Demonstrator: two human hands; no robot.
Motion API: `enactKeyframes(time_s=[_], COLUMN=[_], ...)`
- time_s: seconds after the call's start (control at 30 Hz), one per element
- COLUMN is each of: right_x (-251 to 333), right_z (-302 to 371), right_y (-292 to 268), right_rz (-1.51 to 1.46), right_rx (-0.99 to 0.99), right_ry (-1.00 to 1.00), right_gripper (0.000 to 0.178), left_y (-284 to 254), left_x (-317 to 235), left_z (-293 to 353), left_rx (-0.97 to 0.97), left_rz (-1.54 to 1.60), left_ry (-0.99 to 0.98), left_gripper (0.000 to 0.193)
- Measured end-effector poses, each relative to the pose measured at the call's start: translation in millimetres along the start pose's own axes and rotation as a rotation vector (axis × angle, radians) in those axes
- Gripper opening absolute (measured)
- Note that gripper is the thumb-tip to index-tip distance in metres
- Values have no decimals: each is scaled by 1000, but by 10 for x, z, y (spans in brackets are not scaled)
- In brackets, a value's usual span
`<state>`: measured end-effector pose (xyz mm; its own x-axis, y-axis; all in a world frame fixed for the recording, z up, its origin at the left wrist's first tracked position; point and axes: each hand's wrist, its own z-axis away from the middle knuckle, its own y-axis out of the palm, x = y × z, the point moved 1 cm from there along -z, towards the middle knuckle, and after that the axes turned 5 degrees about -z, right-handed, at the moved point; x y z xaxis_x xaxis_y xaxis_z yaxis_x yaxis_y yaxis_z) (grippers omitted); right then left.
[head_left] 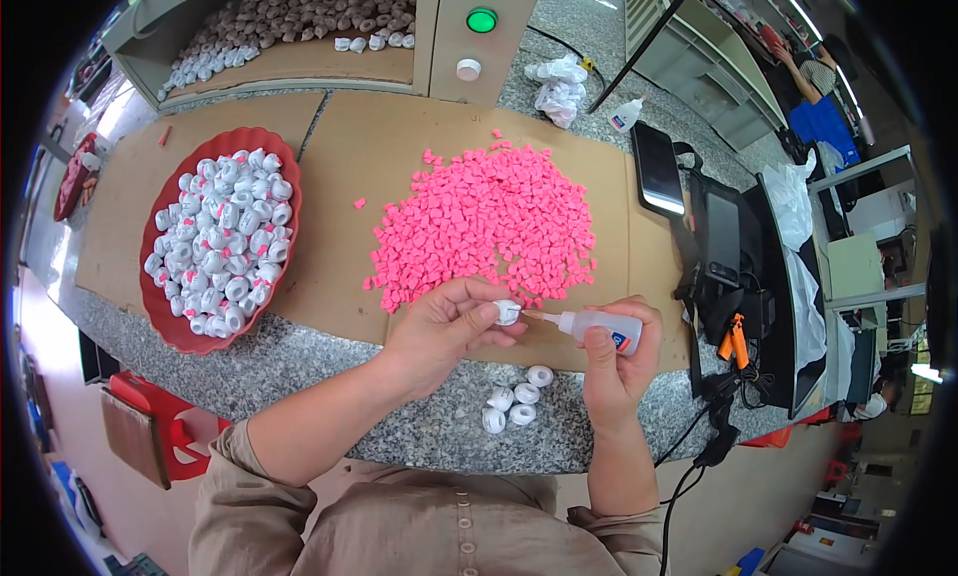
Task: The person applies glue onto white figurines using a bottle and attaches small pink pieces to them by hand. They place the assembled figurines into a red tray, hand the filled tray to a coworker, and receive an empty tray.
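Note:
Between the thumb and fingers of my left hand (446, 327) is a small white ring-shaped plastic piece (507, 312). My right hand (627, 362) grips a translucent squeeze glue bottle (605, 329), tilted sideways, its thin nozzle reaching the white piece or just beside it. Beyond both hands spreads a heap of small pink pieces (489, 217) on cardboard. Several white ring pieces (523, 414) lie on the granite tabletop near me, between my forearms. To the left stands a red scalloped bowl (150, 277) piled with white pieces (225, 237), some bearing pink bits.
At the back left, a lit box (484, 57) with a green lamp holds many small pieces. A phone (659, 170), a second glue bottle (626, 114) and crumpled plastic (559, 89) lie at the back right. Black straps and cables (718, 247) crowd the right edge. Another person (813, 72) works far right.

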<state>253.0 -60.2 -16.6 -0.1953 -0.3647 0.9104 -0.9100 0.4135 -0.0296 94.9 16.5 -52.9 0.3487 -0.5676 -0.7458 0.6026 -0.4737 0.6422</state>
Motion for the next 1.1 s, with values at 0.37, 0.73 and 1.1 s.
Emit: enactKeyframes(time_s=[0.37,0.73,1.1], right_x=[14,30,18], right_z=[14,1,31], right_y=[21,12,-27], right_rz=[162,260,146], right_rx=[45,55,9], right_ry=[-185,-285,-90], right_gripper=[25,26,24], left_y=[19,-3,-7], left_x=[-29,-9,0], left_z=[7,-2,-7], left_rx=[-6,-16,-28], left_rz=[18,20,6], left_ry=[-9,5,7], left_gripper=[17,17,17])
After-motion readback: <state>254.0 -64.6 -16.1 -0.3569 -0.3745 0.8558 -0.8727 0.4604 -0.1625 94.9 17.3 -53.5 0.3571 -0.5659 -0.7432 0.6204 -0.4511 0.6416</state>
